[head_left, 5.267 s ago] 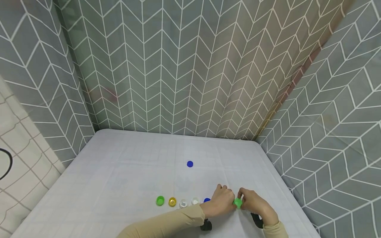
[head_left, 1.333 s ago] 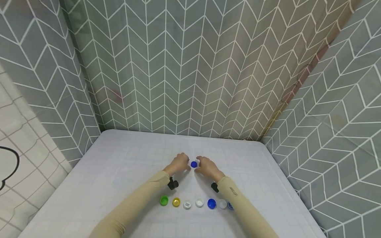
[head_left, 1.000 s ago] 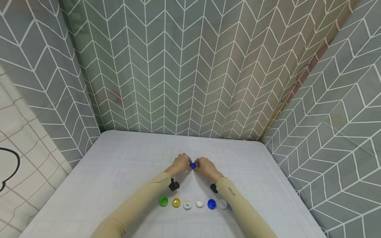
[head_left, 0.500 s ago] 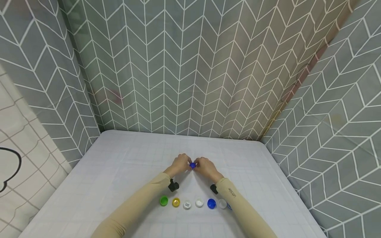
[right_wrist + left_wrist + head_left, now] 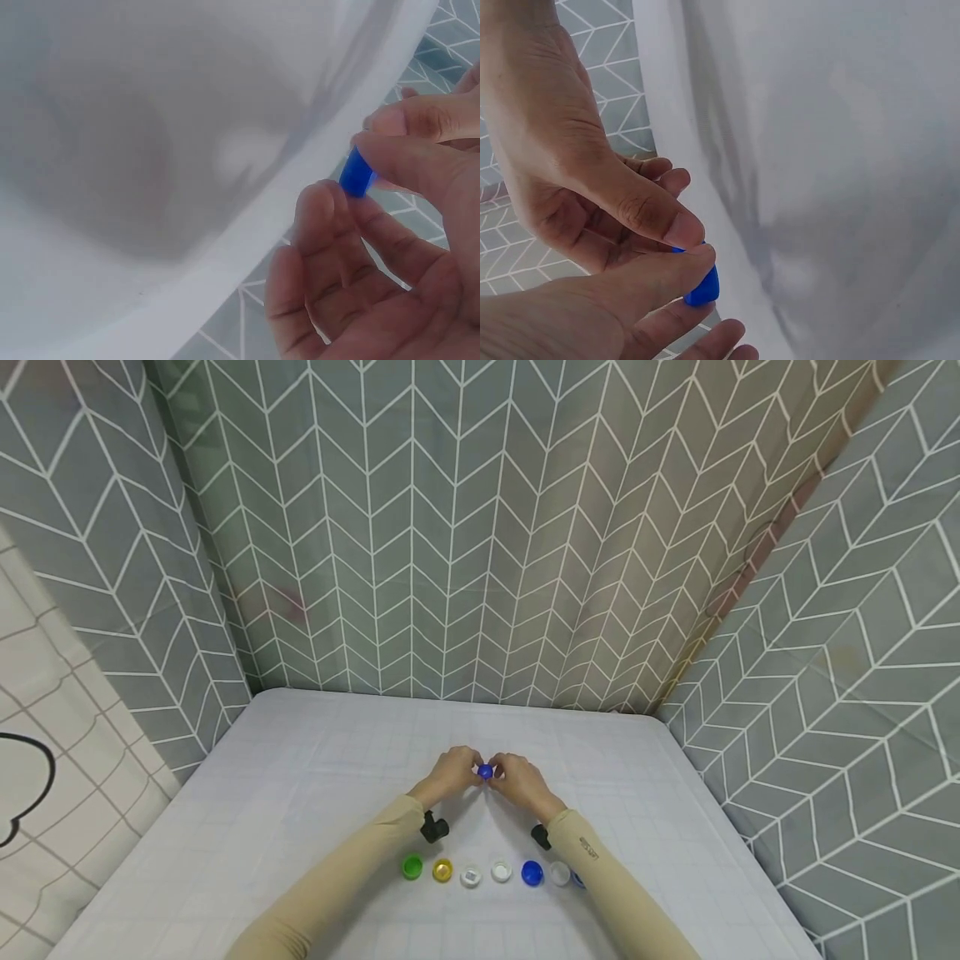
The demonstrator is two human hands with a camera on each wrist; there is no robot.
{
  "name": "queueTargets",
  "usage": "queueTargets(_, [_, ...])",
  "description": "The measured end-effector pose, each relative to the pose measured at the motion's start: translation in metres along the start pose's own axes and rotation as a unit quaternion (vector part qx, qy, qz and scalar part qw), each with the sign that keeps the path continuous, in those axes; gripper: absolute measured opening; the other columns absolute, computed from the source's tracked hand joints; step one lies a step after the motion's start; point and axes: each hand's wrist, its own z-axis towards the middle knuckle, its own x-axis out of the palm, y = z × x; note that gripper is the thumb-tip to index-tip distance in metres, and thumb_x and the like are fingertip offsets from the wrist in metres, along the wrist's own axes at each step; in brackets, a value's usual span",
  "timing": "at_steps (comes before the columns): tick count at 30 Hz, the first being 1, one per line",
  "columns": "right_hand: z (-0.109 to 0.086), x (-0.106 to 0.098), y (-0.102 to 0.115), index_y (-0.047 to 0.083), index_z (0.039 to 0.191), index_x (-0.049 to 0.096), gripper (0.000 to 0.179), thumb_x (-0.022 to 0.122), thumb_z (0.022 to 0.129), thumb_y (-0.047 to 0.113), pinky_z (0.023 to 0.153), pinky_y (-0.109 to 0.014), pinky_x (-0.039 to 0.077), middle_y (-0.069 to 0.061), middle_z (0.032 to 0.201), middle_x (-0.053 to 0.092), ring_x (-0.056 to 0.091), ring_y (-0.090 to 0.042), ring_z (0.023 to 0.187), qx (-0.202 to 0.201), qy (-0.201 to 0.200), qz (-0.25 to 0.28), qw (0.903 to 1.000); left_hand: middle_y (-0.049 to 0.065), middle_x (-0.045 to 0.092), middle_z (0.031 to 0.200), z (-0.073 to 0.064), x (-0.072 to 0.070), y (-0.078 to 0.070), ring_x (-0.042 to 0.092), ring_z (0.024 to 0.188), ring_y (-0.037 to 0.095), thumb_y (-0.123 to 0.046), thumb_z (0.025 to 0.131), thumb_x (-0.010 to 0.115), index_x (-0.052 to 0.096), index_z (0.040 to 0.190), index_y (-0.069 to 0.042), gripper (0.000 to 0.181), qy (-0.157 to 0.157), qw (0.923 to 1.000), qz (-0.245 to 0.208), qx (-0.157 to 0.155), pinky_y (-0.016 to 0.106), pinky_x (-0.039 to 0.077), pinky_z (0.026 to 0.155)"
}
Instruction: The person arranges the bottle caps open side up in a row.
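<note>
Near the middle of the white table, both hands pinch one small blue bottle cap [image 5: 485, 772] between them. My left hand [image 5: 453, 770] grips it from the left with thumb and fingers, and my right hand [image 5: 521, 783] does so from the right. In the left wrist view, the thumbs lie over the cap [image 5: 703, 291], covering part of it. The right wrist view has the cap [image 5: 356, 175] between thumb and fingertips, its side showing. It appears held just off the cloth.
Closer to the body runs a row of caps: green [image 5: 412, 867], yellow [image 5: 442, 870], two white ones [image 5: 501, 871], blue [image 5: 532, 873], a clear one [image 5: 559, 873] and another blue one [image 5: 578, 881], partly behind the right sleeve. Patterned curtains [image 5: 450, 568] surround the table [image 5: 337, 735].
Earlier, both hands were at the right end of the row with a green cap. They moved to the lone blue cap, closed on it from both sides and raised it slightly.
</note>
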Motion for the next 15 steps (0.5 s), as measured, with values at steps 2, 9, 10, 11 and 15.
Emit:
queueTargets(2, [-0.001, -0.002, 0.001, 0.006, 0.107, 0.068, 0.026, 0.073, 0.084, 0.018, 0.071, -0.033, 0.05, -0.004, 0.09, 0.067, 0.06, -0.016, 0.079, -0.002, -0.005, 0.002, 1.0, 0.009, 0.07, 0.095, -0.001, -0.002, -0.001, 0.062, 0.084, 0.02, -0.013, 0.077, 0.079, 0.072, 0.097, -0.004, 0.023, 0.0, 1.0, 0.0, 0.002, 0.036, 0.049, 0.075])
queueTargets(9, [-0.008, -0.01, 0.005, 0.006, 0.106, 0.069, 0.026, 0.074, 0.082, 0.016, 0.071, -0.034, 0.05, -0.006, 0.09, 0.069, 0.064, -0.02, 0.082, -0.022, -0.021, 0.013, 0.9994, 0.007, 0.066, 0.08, -0.006, -0.007, -0.005, 0.056, 0.067, 0.013, -0.008, 0.079, 0.076, 0.069, 0.097, 0.001, 0.022, 0.013, 0.9985, -0.052, 0.012, 0.023, 0.045, 0.06])
queueTargets(10, [-0.01, -0.011, 0.006, 0.006, 0.106, 0.069, 0.026, 0.074, 0.082, 0.016, 0.071, -0.034, 0.05, -0.006, 0.09, 0.07, 0.064, -0.021, 0.082, -0.025, -0.022, 0.014, 0.9993, 0.007, 0.067, 0.079, -0.008, -0.008, -0.006, 0.057, 0.067, 0.012, -0.006, 0.079, 0.076, 0.068, 0.097, 0.003, 0.022, 0.015, 0.9976, -0.065, 0.016, 0.022, 0.045, 0.059])
queueTargets(11, [-0.011, -0.012, 0.007, 0.006, 0.106, 0.069, 0.026, 0.074, 0.082, 0.016, 0.071, -0.034, 0.05, -0.006, 0.09, 0.07, 0.065, -0.02, 0.082, -0.027, -0.023, 0.017, 0.9992, 0.008, 0.067, 0.078, -0.009, -0.009, -0.006, 0.058, 0.066, 0.012, -0.005, 0.079, 0.075, 0.067, 0.097, 0.004, 0.022, 0.016, 0.9967, -0.077, 0.02, 0.021, 0.046, 0.058])
queueTargets(15, [-0.017, -0.015, 0.011, 0.008, 0.107, 0.068, 0.026, 0.073, 0.083, 0.015, 0.066, -0.028, 0.049, -0.005, 0.089, 0.071, 0.064, -0.016, 0.076, -0.036, -0.029, 0.026, 0.9986, 0.01, 0.069, 0.079, -0.016, -0.011, -0.008, 0.061, 0.067, 0.012, -0.002, 0.078, 0.075, 0.065, 0.096, 0.005, 0.023, 0.015, 0.9938, -0.105, 0.036, 0.021, 0.048, 0.058])
